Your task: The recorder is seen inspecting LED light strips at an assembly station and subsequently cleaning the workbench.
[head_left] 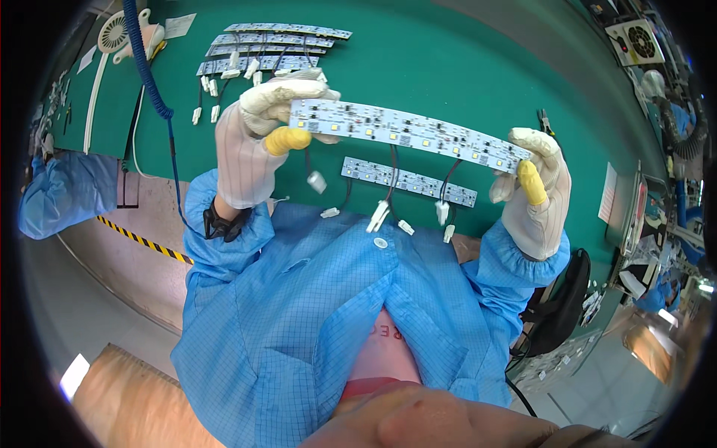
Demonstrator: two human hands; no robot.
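Green benchtop (455, 67) spreads beyond the LED strip (409, 130), left hand (254, 138) and right hand (539, 198) pinching its ends.

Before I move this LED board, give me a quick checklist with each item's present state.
1. Left hand gripping the LED board at its left end: ok.
2. Right hand gripping its right end: ok.
3. Yellow thumb covers worn on both hands: ok.
4. White connectors gathered up: not ok; hanging loose.
5. Connectors not touching the second LED board: cannot tell; they overlap in view.
6. Held board free of defects: cannot tell; detail too small.
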